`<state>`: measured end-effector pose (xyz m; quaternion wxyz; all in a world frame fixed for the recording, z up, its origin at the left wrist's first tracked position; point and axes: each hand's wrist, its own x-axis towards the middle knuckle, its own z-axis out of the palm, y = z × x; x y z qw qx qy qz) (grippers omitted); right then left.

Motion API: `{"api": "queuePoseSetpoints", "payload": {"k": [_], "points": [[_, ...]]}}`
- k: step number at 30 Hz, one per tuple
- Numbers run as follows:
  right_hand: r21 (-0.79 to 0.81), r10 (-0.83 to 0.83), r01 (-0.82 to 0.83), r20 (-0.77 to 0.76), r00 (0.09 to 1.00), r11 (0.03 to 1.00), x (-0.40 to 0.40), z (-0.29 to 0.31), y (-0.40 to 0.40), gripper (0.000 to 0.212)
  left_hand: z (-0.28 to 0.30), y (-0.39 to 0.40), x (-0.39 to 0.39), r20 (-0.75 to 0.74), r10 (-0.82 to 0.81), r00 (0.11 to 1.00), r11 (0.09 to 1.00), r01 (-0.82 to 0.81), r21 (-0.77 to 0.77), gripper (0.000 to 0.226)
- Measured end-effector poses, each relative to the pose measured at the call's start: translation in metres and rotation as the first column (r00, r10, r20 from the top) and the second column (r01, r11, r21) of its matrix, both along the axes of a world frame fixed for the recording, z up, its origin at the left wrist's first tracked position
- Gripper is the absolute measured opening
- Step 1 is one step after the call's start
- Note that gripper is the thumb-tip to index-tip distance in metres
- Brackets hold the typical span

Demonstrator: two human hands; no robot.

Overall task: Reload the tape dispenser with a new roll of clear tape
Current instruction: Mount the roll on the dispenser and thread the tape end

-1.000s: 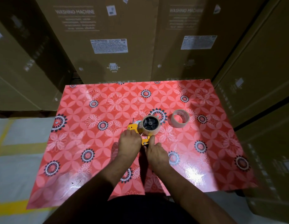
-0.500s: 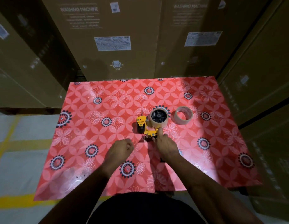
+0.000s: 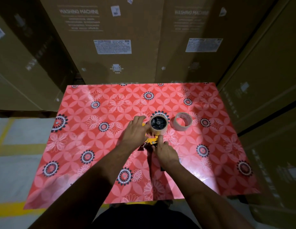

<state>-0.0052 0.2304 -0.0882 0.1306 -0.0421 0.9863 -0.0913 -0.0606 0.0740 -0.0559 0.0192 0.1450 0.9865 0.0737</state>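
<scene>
The left hand (image 3: 135,131) is laid on the left side of the dispenser (image 3: 151,140), which lies near the middle of the tabletop (image 3: 77,146), a little toward the right edge. Its fingers are spread and half curled over the yellow frame, and they touch the left flank of the roll (image 3: 158,125) that is mounted on the black hub. Whether the frame is really gripped or only pressed down cannot be told, because the hand covers it.

The right hand (image 3: 165,152) is closed around the near end of the dispenser, where the handle seems to be; the thumb and the forefinger are pinched at the yellow plate beside the cutter. What exactly is held between them is too small to be seen.

To the right, well apart from both hands, a second roll (image 3: 182,121) lies flat and untouched, toward the far right corner.

The step in hand is judged to be the work on the mounted roll: either it is being pulled off the hub or its free end is being threaded. Which roll is the new one cannot be decided. For the next move, the frame must be kept steady by the left hand while the roll or the tape end is handled with care near the cutter teeth.

Compared with half a second ago, the left hand, then a loose fist on the cloth nearer the near edge, is now brought onto the dispenser. The right hand is found at the same end, and the second roll is not moved.
</scene>
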Motion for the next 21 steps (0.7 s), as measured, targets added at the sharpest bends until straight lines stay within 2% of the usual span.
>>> {"api": "queuePoseSetpoints", "payload": {"k": [4, 6, 9, 13, 15, 21], "points": [[0.01, -0.011, 0.01, 0.024, 1.0, 1.0, -0.001, 0.0, -0.001, 0.054, -0.002, 0.006, 0.008, -0.121, -0.073, 0.99, 0.996, 0.066, -0.056, 0.04], [0.008, -0.015, 0.014, 0.026, 1.0, 1.0, -0.001, -0.001, 0.0, 0.053, -0.004, 0.006, 0.012, -0.092, -0.007, 0.996, 1.0, 0.008, 0.013, 0.045], [-0.002, -0.016, 0.016, 0.028, 0.999, 1.0, -0.001, -0.002, 0.001, 0.055, -0.006, 0.003, 0.014, -0.023, 0.032, 0.999, 0.997, -0.03, 0.076, 0.038], [-0.019, -0.024, 0.024, 0.028, 0.999, 1.0, -0.001, -0.001, 0.0, 0.054, -0.008, 0.001, 0.012, 0.074, 0.073, 0.995, 0.996, -0.076, 0.04, 0.032], [-0.02, -0.024, 0.025, 0.027, 0.999, 0.999, -0.001, 0.0, 0.0, 0.052, -0.011, 0.0, 0.011, 0.077, 0.071, 0.994, 0.997, -0.073, 0.022, 0.025], [-0.021, -0.026, 0.027, 0.049, 0.998, 0.999, 0.0, 0.002, 0.0, 0.053, -0.013, 0.002, 0.022, 0.061, 0.093, 0.994, 0.985, -0.101, 0.139, 0.003]]}}
